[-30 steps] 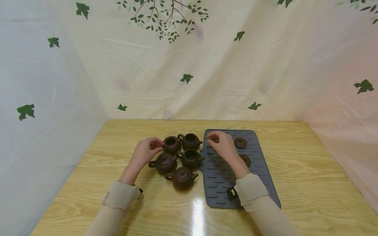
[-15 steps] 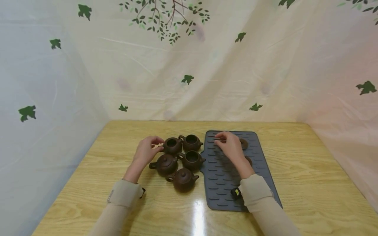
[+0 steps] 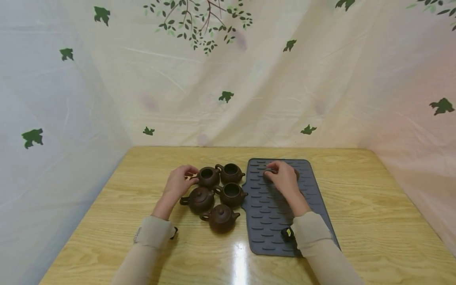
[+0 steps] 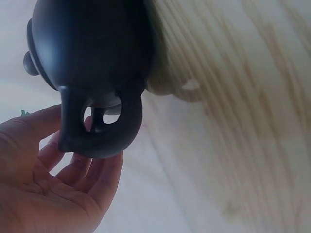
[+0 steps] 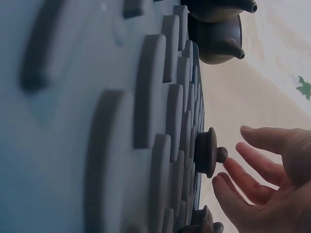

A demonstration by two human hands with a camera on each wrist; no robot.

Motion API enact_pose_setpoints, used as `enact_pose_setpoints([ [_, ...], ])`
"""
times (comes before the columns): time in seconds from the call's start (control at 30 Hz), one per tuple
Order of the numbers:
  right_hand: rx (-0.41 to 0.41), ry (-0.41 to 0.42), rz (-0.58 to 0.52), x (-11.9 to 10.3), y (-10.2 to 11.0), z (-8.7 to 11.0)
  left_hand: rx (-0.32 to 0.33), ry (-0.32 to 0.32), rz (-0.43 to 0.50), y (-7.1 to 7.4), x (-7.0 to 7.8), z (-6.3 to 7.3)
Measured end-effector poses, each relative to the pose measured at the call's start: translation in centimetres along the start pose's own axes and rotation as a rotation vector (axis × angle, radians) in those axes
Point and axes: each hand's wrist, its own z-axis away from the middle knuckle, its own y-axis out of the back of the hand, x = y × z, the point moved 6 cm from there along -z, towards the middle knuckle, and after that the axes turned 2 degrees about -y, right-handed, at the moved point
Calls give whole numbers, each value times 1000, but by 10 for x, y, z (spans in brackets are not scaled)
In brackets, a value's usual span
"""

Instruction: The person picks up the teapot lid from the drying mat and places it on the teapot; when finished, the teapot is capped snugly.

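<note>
My left hand pinches the handle of a dark brown lidless teapot at the back left of a cluster. In the left wrist view, a lidded teapot fills the foreground, and its handle hides part of my fingers. On the grey ridged mat, my right hand hovers around a small round teapot lid. Thumb and fingers are spread apart beside the lid's knob, not closed on it. Two more lidless teapots stand alongside, and another lidded teapot is at the front.
The drying mat lies right of the teapots on a wooden table. A second lid sits near the first, partly behind my right hand in the head view. Pale cloth with leaf prints surrounds the table.
My right hand has moved right over the mat and come down; the lid between its fingers now sits on the mat, released. My left hand stays at the teapot handle.
</note>
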Motion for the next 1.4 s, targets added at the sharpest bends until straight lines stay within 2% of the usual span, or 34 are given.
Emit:
enact_pose_setpoints([
  [0.1,-18,-10,26,2,-1,-1,-2,7,8,-1,-2,-1],
  [0.33,-63,-54,71,5,-2,-3,-16,66,44,-5,-9,-3],
  [0.6,-51,-122,108,9,-2,-4,-3,119,47,-5,-11,-4],
  [1.0,-49,-90,99,2,-3,-6,4,130,16,-2,-10,-6],
  [1.4,-62,-23,24,-27,-8,-7,-20,145,4,-2,-8,-6],
])
